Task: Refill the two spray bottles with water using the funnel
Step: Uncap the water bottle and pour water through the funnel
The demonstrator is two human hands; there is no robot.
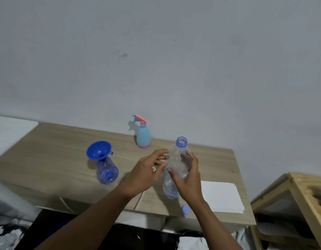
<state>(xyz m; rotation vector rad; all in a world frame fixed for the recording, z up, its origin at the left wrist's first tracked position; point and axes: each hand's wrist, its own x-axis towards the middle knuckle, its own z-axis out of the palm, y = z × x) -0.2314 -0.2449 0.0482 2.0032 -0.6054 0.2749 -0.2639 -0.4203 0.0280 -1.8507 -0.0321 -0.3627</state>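
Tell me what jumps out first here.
The uncapped clear bottle at centre, tilted, is gripped by the right hand, with the left hand at its side. A blue cap lies near the front edge of the table. To the left, a bright blue funnel sits in the neck of a translucent blue bottle. A pale blue and pink spray bottle stands at the back by the wall.

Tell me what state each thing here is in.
Clear bottle: uncapped, gripped by the right hand.
Left hand: beside that bottle, grip unclear.
Cap: off, lying on the table.
Blue bottle: standing, sprayer head off.
Funnel: seated in the blue bottle's neck.
Light blue spray bottle: upright, sprayer head on.
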